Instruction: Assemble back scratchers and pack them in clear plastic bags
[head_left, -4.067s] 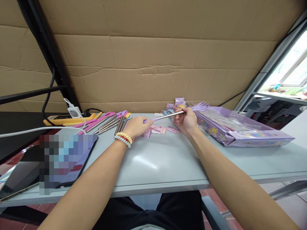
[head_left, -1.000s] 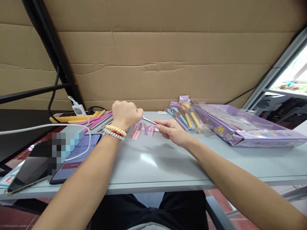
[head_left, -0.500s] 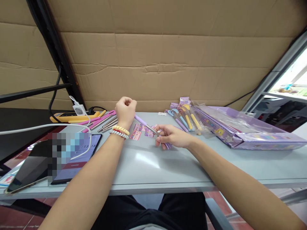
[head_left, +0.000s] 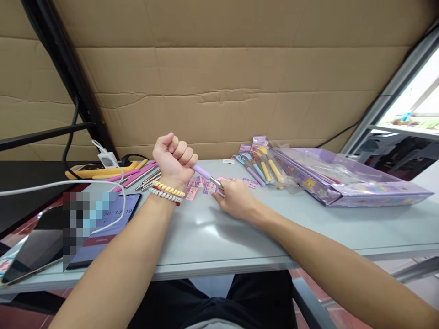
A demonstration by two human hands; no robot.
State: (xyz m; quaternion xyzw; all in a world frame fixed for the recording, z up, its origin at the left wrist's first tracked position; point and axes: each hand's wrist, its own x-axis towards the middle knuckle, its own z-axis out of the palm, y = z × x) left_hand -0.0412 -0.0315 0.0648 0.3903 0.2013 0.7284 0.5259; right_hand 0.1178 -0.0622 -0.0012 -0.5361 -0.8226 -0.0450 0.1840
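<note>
At mid-view, I have the purple-handled tool (head_left: 202,172) slanting ten to four o'clock, left hand (head_left: 174,160) curled around its handle, right hand (head_left: 236,197) pinching its shaft.

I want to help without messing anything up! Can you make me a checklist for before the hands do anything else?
1. Left hand grips the purple handle: ok, its end is in the fist.
2. Right hand holds the metal rod: ok.
3. Tool's far end in view: cannot tell what is there, the right hand hides it.
4. Printed cards clear of the hands: not ok, several lie close by.
5. Purple box apart from both hands: ok, it sits off to the right.
6. White cable off the phone: not ok, it crosses the screen.
</note>
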